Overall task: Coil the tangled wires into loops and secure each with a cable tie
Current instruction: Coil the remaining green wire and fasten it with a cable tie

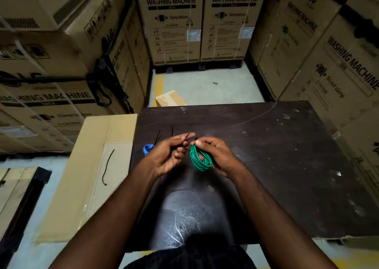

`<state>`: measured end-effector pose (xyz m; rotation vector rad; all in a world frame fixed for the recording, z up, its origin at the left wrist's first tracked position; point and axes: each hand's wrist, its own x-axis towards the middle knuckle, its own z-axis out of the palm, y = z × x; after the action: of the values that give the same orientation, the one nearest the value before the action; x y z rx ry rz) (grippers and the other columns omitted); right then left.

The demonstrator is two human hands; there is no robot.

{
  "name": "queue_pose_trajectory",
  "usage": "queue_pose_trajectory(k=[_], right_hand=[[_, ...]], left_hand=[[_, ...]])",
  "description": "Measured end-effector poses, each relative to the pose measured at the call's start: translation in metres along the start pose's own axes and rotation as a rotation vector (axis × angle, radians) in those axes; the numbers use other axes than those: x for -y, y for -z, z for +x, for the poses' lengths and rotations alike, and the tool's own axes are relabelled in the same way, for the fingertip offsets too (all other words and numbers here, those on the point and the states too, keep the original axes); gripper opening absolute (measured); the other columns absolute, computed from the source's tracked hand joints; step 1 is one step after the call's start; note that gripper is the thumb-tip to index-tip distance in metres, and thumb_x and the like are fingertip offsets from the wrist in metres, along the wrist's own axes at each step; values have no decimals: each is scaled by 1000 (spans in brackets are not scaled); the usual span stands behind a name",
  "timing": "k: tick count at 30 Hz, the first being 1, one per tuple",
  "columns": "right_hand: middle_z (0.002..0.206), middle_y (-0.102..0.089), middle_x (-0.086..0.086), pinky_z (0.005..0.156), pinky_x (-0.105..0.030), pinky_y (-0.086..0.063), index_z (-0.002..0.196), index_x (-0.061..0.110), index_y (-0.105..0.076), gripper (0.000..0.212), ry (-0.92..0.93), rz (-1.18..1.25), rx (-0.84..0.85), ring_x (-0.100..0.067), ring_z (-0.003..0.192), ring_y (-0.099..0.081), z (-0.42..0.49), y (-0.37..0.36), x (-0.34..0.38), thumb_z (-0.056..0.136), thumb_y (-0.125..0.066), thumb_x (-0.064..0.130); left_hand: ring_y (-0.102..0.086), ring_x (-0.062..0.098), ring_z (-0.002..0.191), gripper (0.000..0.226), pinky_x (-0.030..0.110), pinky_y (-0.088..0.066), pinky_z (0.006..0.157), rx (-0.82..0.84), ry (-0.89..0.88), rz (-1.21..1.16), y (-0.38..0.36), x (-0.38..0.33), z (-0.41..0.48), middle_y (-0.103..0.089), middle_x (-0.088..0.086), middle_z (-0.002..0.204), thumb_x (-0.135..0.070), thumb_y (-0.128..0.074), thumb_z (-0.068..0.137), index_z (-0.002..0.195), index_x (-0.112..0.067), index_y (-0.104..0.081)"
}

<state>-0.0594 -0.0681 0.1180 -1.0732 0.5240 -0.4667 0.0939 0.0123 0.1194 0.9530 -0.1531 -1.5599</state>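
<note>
A coil of green wire (200,159) hangs from my right hand (215,155), whose fingers pinch its top. My left hand (171,155) pinches a thin black cable tie (186,139) right beside the top of the green coil. Both hands hover over the dark board (266,156). A blue wire coil (148,148) lies on the board just left of my left hand, with a black tie tail sticking up from it. Another black cable tie (172,130) lies on the board behind my hands.
A flat cardboard box (86,176) lies to the left of the board with a loose black cable tie (107,167) on it. Stacked washing machine cartons (174,22) surround the spot on three sides. A small carton (169,99) sits on the floor beyond the board.
</note>
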Motion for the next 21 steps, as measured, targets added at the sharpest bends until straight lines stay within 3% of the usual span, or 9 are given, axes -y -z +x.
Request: queue_pose_trajectory(k=[5, 8, 12, 17, 21], right_hand=[[67, -60, -7, 58, -25, -39, 78, 13, -74, 12, -39, 10, -17, -18, 61, -48, 5, -2, 1, 78, -64, 18], [70, -62, -6, 60, -26, -40, 72, 14, -73, 11, -45, 61, -25, -18, 62, -51, 6, -4, 2, 75, -63, 17], [72, -64, -4, 57, -18, -48, 73, 12, -67, 8, -48, 154, -20, -10, 59, -58, 6, -3, 3, 77, -60, 10], [73, -66, -1, 58, -18, -48, 66, 18, -68, 22, -42, 209, -12, -10, 61, -58, 9, -3, 5, 80, -53, 8], [72, -65, -4, 56, -19, -49, 73, 9, -63, 10, -50, 213, -15, -10, 59, -58, 10, -1, 6, 81, -56, 8]], left_hand=[[-31, 5, 51, 27, 15, -26, 43, -39, -273, 550, -3, -3, -10, -46, 15, 84, -3, -49, 95, 112, -10, -69], [-37, 7, 53, 23, 17, -33, 46, -75, -437, 744, -5, -4, -16, -60, 4, 71, -4, -55, 93, 109, -12, -71], [-50, 3, 61, 17, 15, -40, 53, -192, -568, 867, -7, -5, -19, -67, -5, 79, -7, -62, 90, 95, -18, -73], [-54, -9, 64, 15, 8, -40, 59, -242, -647, 910, -15, -3, -20, -67, -14, 76, -3, -61, 89, 94, -13, -73], [-54, -9, 61, 17, 8, -39, 57, -239, -647, 909, -18, -4, -22, -66, -21, 68, -4, -61, 90, 92, -16, -72]])
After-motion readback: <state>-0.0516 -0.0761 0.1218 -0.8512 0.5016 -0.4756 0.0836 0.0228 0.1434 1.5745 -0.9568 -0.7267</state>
